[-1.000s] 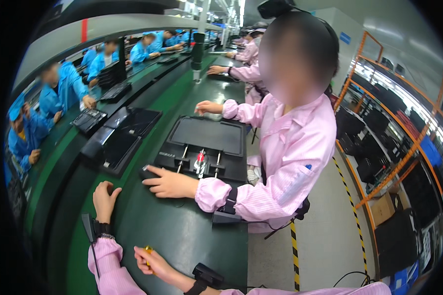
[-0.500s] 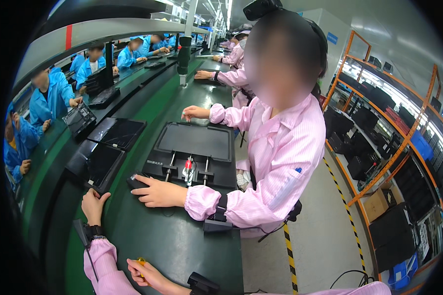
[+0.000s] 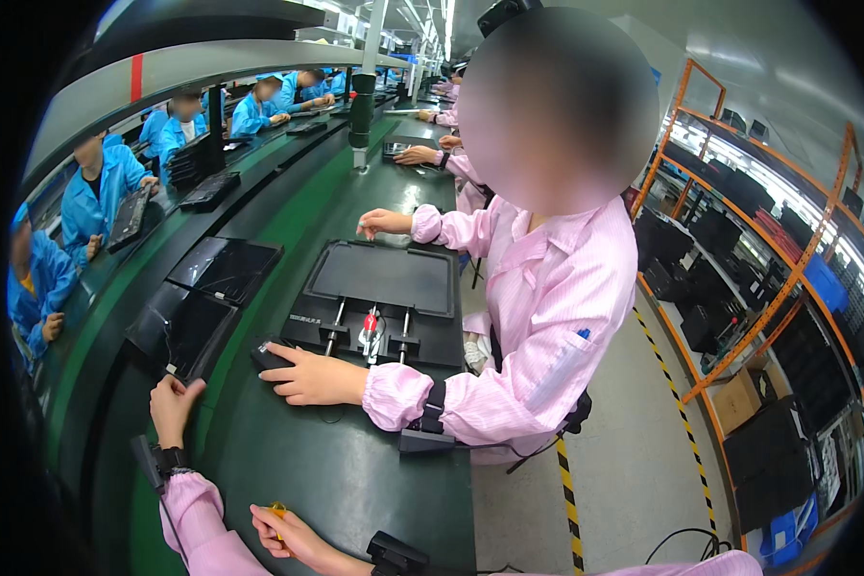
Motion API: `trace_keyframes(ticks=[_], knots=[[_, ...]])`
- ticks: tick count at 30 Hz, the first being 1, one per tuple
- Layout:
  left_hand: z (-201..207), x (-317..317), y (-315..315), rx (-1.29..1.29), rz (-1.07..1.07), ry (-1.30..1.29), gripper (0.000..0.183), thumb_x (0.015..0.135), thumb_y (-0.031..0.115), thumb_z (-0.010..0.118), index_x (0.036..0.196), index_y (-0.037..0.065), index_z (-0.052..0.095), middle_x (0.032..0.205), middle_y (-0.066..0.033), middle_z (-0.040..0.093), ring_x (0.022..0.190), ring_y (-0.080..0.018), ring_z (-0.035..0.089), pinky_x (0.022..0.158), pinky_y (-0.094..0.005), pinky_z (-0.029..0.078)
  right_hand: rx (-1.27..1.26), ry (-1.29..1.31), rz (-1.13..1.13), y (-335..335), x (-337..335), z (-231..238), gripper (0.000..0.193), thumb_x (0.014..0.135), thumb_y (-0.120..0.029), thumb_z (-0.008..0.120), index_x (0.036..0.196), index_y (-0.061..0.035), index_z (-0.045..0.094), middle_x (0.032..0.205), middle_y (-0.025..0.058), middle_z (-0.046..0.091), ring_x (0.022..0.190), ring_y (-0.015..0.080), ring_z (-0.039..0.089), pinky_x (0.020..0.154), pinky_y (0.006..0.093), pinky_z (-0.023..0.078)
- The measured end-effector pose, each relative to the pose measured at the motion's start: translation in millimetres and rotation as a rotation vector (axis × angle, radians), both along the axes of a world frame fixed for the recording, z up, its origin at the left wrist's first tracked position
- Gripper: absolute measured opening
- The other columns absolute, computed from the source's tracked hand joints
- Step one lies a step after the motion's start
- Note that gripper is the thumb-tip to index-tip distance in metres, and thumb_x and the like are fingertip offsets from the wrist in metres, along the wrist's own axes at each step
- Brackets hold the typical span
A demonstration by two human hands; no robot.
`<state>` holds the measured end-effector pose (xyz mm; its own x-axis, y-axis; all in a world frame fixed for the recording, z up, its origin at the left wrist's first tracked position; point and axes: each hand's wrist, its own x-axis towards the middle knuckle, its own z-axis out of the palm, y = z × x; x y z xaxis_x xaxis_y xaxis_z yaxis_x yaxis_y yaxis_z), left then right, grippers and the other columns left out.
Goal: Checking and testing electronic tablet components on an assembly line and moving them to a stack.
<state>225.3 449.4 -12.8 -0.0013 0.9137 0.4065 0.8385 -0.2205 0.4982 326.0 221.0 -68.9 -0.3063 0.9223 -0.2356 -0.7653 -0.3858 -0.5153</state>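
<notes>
Panel [image 3: 194,336] — just beyond left grip [image 3: 172,410]

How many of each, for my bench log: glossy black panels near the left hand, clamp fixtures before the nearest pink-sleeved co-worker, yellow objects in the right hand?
Glossy black panels: 2
Black clamp fixture: 1
Yellow object, partly hidden by the right hand: 1
Total: 4

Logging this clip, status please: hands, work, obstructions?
Left hand at near end of glossy black rectangular panel, contact unclear. Right hand holding small yellow object. Similar panel just beyond. Nothing visible blocking left hand.
</notes>
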Motion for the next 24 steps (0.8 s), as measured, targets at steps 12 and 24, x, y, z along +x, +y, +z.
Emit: trace_keyframes(ticks=[12, 24], knots=[[-18, -23, -10, 0.107, -0.038, 0.131, 0.043, 0.063, 0.034, 0.081, 0.062, -0.002, 0.057, 0.058, -0.0171, 0.058, 0.055, -0.0332, 0.058, 0.053, -0.0390, 0.044, 0.038, -0.022, 0.005, -5, 10, 21, 0.038, 0.095, -0.040, 0.046, 0.070, -0.0143, 0.035, 0.061, -0.0076, 0.023, 0.049, 0.0025, 0.025, 0.041, 0.0194, 0.019], [-21, -25, -15, 0.030, 0.077, 0.172, 0.061, 0.058, 0.043, 0.081, 0.089, -0.001, 0.052, 0.090, -0.0178, 0.059, 0.081, -0.0353, 0.059, 0.067, -0.0434, 0.046, 0.029, -0.056, 0.032, -6, 12, 21, 0.038, 0.097, -0.039, 0.044, 0.070, -0.0139, 0.033, 0.062, -0.0064, 0.026, 0.051, 0.0038, 0.025, 0.043, 0.0199, 0.021]])
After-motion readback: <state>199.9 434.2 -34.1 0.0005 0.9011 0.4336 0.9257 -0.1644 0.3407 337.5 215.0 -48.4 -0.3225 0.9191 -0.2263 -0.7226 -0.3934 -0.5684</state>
